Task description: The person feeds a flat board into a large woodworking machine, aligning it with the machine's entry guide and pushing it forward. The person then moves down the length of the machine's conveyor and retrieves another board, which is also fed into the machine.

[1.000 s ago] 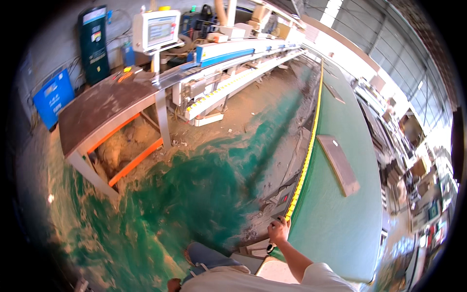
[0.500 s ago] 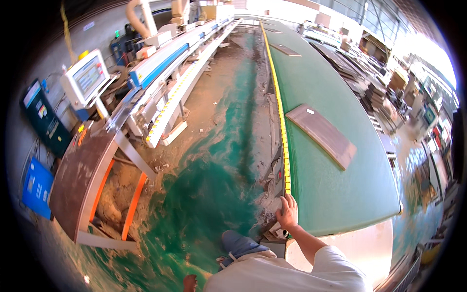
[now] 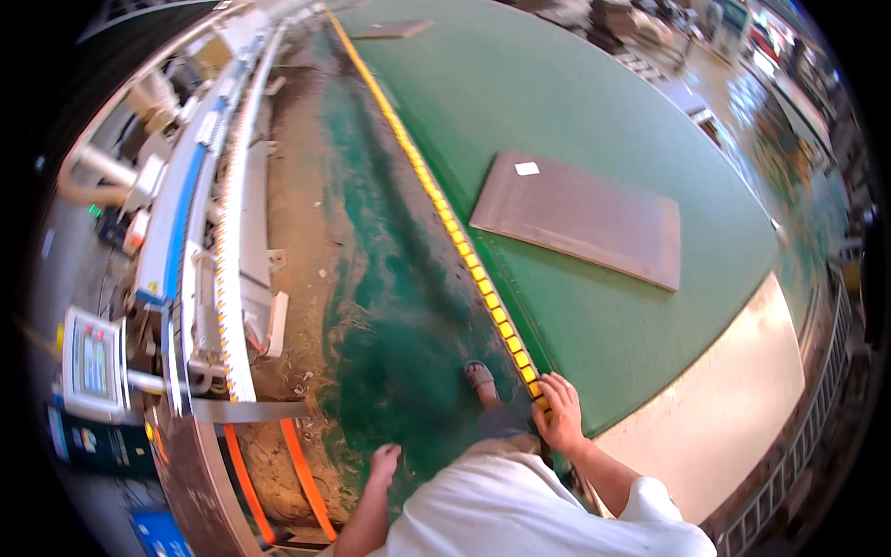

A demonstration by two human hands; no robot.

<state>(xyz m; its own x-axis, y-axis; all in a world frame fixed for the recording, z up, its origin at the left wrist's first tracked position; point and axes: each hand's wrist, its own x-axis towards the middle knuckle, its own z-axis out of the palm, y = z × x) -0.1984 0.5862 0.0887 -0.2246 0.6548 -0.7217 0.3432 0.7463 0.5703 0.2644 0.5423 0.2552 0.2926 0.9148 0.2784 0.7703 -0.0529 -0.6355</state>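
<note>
The right grip [image 3: 560, 413] rests unclenched on the yellow strip [image 3: 477, 274], perhaps for balance; the left grip [image 3: 385, 459] is unclear.

Right hand [image 3: 559, 414] extended, palm down; left hand [image 3: 384, 462] apparently curled.

Green belt [image 3: 594, 325], yellow segmented strip [image 3: 451, 224]

Got my right hand [image 3: 559, 416] on the near end of the yellow strip [image 3: 461, 243] edging the green tabletop [image 3: 640, 334]. Brown board [image 3: 585, 223] lies flat up there, white label [image 3: 527, 168] on it. My left hand [image 3: 386, 459] hangs over the floor [image 3: 390, 371].
</note>
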